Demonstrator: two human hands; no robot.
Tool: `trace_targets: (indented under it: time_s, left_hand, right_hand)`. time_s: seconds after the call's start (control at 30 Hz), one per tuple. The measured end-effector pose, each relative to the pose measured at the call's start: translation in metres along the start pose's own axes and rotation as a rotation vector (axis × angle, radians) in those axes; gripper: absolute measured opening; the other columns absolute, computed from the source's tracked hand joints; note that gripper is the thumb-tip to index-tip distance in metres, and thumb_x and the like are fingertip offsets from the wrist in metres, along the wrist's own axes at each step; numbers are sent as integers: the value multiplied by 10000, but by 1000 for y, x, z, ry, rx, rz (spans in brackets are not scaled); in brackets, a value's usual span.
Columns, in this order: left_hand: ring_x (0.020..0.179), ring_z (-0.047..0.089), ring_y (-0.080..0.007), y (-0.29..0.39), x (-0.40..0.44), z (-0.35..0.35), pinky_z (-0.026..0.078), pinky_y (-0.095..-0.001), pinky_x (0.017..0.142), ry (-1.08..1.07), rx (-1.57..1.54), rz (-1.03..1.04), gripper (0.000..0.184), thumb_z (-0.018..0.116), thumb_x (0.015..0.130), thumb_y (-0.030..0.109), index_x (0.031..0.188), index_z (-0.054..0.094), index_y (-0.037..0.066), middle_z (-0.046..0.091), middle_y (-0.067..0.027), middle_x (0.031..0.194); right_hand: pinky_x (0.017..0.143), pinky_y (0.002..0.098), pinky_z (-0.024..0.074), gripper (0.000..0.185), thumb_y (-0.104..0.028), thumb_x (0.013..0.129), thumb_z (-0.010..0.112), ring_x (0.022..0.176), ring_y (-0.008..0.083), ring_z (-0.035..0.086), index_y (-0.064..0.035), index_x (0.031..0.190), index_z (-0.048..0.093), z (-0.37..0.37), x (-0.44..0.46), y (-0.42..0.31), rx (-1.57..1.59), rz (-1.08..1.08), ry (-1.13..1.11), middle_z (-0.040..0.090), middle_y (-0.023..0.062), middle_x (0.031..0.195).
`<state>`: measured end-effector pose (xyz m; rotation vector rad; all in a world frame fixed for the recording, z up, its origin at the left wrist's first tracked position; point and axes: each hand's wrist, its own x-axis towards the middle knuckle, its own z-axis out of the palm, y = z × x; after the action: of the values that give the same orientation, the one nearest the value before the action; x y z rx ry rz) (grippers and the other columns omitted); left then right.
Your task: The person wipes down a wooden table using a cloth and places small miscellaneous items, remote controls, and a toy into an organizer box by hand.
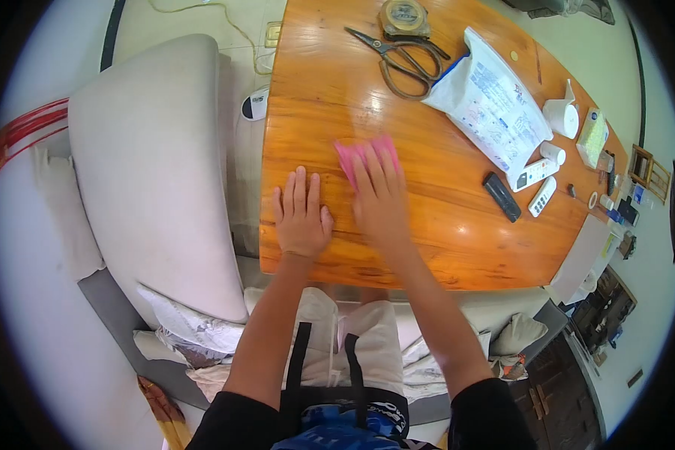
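My right hand (380,191) presses a thin pink cloth (346,156) onto the glossy wooden table (457,247). Its fingers lie over the cloth, covering most of it; pink edges show beyond the fingertips and to the left. My left hand (303,217) rests palm down near the table's left edge, fingers spread, with nothing in it. Bare wood lies between the two hands. Large dark-handled scissors (405,64) lie further up, beyond the cloth. To the right of my right hand is a white printed plastic package (495,105).
Beside the scissors sits a tape measure (405,16). Right of centre are a black case-like object (501,197), two white remotes (534,174), a paper roll (561,118) and a tissue pack (592,139). A pale padded seat (154,165) stands left of the table.
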<state>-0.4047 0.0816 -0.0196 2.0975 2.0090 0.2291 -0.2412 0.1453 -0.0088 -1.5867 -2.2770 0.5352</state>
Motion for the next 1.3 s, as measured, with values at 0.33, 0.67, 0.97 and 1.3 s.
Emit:
trace_targets:
  time_s: [0.33,0.67,0.97,1.3]
  left_hand:
    - [1447,315,-335,-2,-3,-2,189,-529,1189,-1,23,8,587,445,925,257,1472,427,45,345,-164,1569]
    - [1446,310,-341,-2,0,2,182,-526,1190,61,57,58,592,427,933,243,1488,398,38,349,-173,1564]
    - [1464,264,-374,-1,2,2,191,-538,1186,49,61,93,549,382,980,176,1503,348,12,276,-205,1591]
    - [1430,336,-373,29,-1,-6,218,-519,1187,13,-228,65,528,501,880,46,1407,476,32,389,-190,1532]
  right_hand:
    - [1174,571,220,699,-178,861,642,1461,382,284,-63,1498,380,-27,8,32,-37,241,68,350,152,1561]
    - [1025,446,443,616,49,777,622,1190,412,540,-16,1374,484,-62,-143,-3,473,472,56,552,205,1281]
    - [1071,456,370,629,-15,814,632,1253,369,476,-21,1414,441,-104,-164,71,229,646,410,472,211,1367]
    - [1183,587,185,740,-221,845,673,1464,326,291,-69,1504,374,-56,-160,51,-25,327,-12,335,164,1566]
